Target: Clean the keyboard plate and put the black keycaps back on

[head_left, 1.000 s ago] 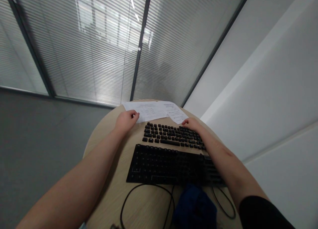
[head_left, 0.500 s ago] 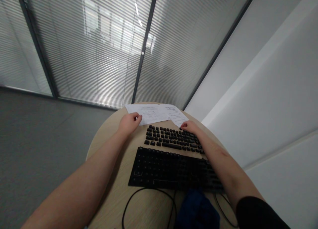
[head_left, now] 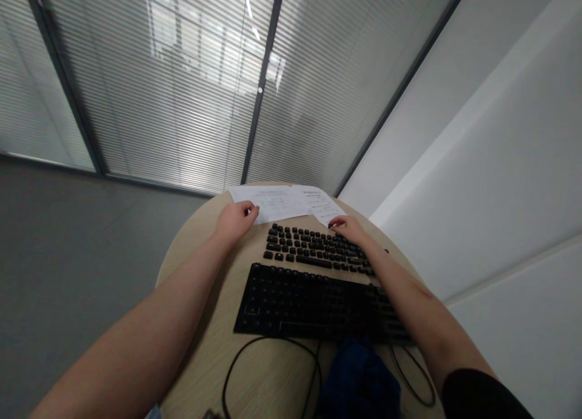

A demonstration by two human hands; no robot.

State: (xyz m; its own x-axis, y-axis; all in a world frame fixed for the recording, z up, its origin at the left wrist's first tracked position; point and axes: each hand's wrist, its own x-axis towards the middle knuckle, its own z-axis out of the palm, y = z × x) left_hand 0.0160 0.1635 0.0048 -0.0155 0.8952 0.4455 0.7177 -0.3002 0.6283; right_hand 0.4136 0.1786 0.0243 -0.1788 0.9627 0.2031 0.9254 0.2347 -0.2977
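Loose black keycaps (head_left: 313, 262) lie in rows on a round wooden table (head_left: 191, 255). Below them sits a black keyboard base (head_left: 282, 301), its key positions bare over most of the area that shows. At the upper right of the rows, my right hand (head_left: 348, 227) pinches a small black keycap (head_left: 330, 226) at its fingertips, by the paper's edge. My left hand (head_left: 235, 220) rests with curled fingers on the left part of a printed sheet (head_left: 282, 202), and nothing shows in it. My right forearm hides the right ends of the rows and the base.
A second printed sheet (head_left: 325, 207) overlaps the first at the far edge. A black cable (head_left: 236, 361) loops near me, beside a dark blue cloth-like bundle (head_left: 359, 382). One keycap (head_left: 386, 250) lies right of my forearm. Blinds behind glass and a white wall stand beyond.
My right hand has shifted slightly, and the keycap now shows between its fingertips. A keycap right of my forearm has come into view. My left hand stays where it was.
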